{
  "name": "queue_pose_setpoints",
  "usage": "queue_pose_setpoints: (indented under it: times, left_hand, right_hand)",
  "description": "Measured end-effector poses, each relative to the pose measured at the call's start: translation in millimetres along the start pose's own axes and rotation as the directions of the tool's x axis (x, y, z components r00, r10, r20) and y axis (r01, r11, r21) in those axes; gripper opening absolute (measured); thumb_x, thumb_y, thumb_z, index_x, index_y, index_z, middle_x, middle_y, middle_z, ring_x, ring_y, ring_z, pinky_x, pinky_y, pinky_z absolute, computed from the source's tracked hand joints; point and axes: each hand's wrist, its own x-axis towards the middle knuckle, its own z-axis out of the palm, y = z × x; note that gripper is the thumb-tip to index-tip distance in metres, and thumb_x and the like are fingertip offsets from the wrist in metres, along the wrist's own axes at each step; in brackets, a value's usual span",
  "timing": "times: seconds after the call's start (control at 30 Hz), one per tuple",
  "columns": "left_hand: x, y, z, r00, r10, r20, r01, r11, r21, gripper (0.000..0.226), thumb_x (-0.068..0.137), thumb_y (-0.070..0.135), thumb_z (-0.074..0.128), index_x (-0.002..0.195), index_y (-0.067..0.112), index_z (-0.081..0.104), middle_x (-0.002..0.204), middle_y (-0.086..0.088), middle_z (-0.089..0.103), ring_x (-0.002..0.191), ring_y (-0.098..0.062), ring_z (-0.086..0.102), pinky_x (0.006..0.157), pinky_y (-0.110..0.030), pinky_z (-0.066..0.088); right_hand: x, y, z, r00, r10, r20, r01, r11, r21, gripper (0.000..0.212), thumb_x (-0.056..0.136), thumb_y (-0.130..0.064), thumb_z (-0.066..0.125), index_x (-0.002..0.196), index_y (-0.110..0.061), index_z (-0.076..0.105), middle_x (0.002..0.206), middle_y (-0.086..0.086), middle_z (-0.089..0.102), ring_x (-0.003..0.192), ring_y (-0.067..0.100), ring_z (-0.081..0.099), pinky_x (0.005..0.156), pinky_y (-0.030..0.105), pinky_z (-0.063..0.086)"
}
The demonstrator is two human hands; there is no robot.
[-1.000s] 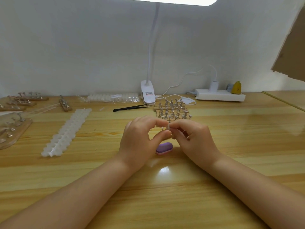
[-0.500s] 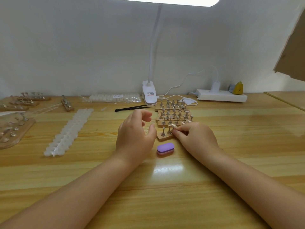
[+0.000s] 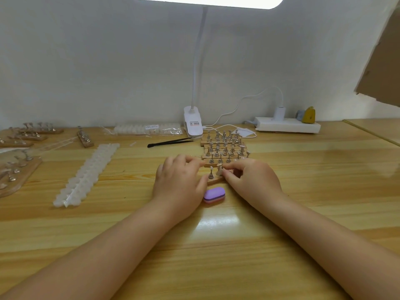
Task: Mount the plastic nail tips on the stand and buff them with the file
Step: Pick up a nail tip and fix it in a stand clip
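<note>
Your right hand (image 3: 253, 180) pinches a pale plastic nail tip (image 3: 219, 170) onto the small wooden stand (image 3: 214, 180), while your left hand (image 3: 180, 180) rests loose-fingered beside it, holding nothing.

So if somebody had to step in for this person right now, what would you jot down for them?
Left hand: open, fingers resting beside the near wooden stand.
Right hand: pinching a nail tip at a peg on that stand.
Purple file: lying on the table just in front of the stand, untouched.
Spare tips: white strip to the left.
Done: a tip is going onto the near stand.
Left: seat it, fill the bare peg, then buff.
</note>
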Motion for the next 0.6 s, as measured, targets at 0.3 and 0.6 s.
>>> queue_pose_setpoints:
  times: [0.3, 0.6]
  left_hand:
    - [1.1, -3.8, 4.3, 0.995, 0.045, 0.092, -0.045, 0.999, 0.003, 0.032, 0.098, 0.042, 0.040, 0.125, 0.040, 0.059, 0.130, 0.013, 0.047, 0.122, -0.015, 0.032, 0.099, -0.030, 0.020]
    - [0.8, -4.5, 4.9, 0.995, 0.043, 0.090, -0.042, 0.999, -0.003, 0.033, 0.098, 0.040, 0.041, 0.125, 0.039, 0.059, 0.128, 0.012, 0.050, 0.121, -0.016, 0.035, 0.100, -0.031, 0.022]
  right_hand:
    - [-3.0, 1.1, -3.9, 0.991, -0.130, 0.011, 0.131, 0.991, -0.031, 0.023, 0.089, -0.037, 0.060, 0.110, -0.034, 0.070, 0.071, -0.019, 0.050, 0.073, 0.005, 0.047, 0.057, 0.023, 0.037]
    - [-8.3, -3.3, -12.7, 0.961, -0.272, 0.040, 0.275, 0.946, -0.173, 0.022, 0.092, -0.039, 0.058, 0.107, -0.028, 0.069, 0.096, -0.011, 0.064, 0.087, 0.012, 0.061, 0.067, 0.032, 0.050]
